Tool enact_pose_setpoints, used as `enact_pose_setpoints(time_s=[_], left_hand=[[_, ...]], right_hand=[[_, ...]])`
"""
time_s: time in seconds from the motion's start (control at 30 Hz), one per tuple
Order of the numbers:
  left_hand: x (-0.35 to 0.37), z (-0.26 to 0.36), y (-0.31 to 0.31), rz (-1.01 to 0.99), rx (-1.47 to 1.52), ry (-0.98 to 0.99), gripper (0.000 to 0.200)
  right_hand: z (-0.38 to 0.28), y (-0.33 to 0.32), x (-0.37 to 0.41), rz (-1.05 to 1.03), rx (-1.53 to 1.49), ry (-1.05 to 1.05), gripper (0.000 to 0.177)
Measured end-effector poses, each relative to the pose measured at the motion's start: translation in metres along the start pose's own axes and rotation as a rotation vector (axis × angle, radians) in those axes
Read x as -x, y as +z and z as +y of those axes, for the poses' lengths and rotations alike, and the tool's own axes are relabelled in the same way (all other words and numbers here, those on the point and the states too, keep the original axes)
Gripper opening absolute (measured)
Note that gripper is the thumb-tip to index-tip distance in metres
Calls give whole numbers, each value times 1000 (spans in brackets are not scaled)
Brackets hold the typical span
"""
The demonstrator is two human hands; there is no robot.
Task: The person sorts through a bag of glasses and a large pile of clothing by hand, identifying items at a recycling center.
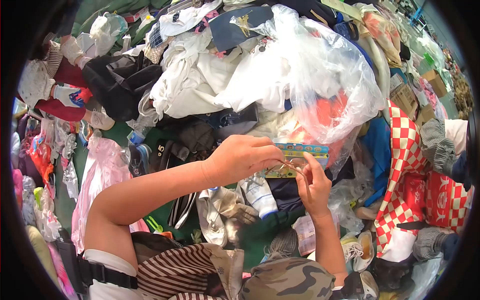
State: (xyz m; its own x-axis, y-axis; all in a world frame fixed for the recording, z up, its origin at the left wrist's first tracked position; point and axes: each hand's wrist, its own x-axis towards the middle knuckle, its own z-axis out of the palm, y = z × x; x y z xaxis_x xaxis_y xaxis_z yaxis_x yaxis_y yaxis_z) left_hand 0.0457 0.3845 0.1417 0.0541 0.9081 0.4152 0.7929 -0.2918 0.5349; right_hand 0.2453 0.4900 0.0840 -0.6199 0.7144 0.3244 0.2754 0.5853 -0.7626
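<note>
Near the middle of the view, my left hand (245,157) pinches one end of a thin brownish looped item (292,165), perhaps a pair of glasses. The fingers of my right hand (314,186) are closed on its other end. Just behind the hands lies a flat, colourful package (307,149), blue at the top and yellow below, partly hidden by the fingers. Clear plastic bags (330,75) and white cloth (200,75) lie beyond it. Below the hands are a white sock (259,195) and a dirty glove (235,207).
Mixed clothes and bags surround me. A co-worker's gloved hand (70,96) shows at the left. A red-and-white checked bag (400,145) stands at the right, with shoes (364,250) below it. A camouflage item (285,280) and striped cloth (180,267) are nearest me.
</note>
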Motion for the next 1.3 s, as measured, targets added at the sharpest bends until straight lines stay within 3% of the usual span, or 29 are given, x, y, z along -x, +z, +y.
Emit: enact_pose_setpoints(time_s=[0.13,0.4,0.47,0.53,0.63,0.8,0.87,0.93,0.97,1.2,1.3], left_hand=[[-9,6,-14,4,-62,70,13],[-18,16,-37,165,105,-125,5],[-20,18,-39,269,365,-245,2],[-20,22,-42,290,465,-221,3],[-27,44,-63,324,238,2,13],[-37,80,-84,342,338,313,24],[-34,94,-95,268,299,327,25],[-29,107,-97,304,282,336,25],[-29,110,-98,302,281,345,25],[-26,125,-100,339,339,501,28],[-28,139,-99,546,450,536,20]], right_hand=[[14,-1,-12,8,193,-320,20],[-12,-29,-28,213,2,-323,10],[-20,-35,-27,258,-648,-55,11],[-31,-47,-30,273,-662,-88,11],[-55,-64,-34,419,-591,-353,12],[-90,-96,-17,432,-767,-475,16],[-110,-88,-11,659,-926,-498,6],[-119,-93,-8,616,-801,-523,25],[-119,-94,-6,642,-821,-506,27],[-139,-106,-5,621,-1126,-579,25],[-152,-115,-4,556,-1187,-631,18]])
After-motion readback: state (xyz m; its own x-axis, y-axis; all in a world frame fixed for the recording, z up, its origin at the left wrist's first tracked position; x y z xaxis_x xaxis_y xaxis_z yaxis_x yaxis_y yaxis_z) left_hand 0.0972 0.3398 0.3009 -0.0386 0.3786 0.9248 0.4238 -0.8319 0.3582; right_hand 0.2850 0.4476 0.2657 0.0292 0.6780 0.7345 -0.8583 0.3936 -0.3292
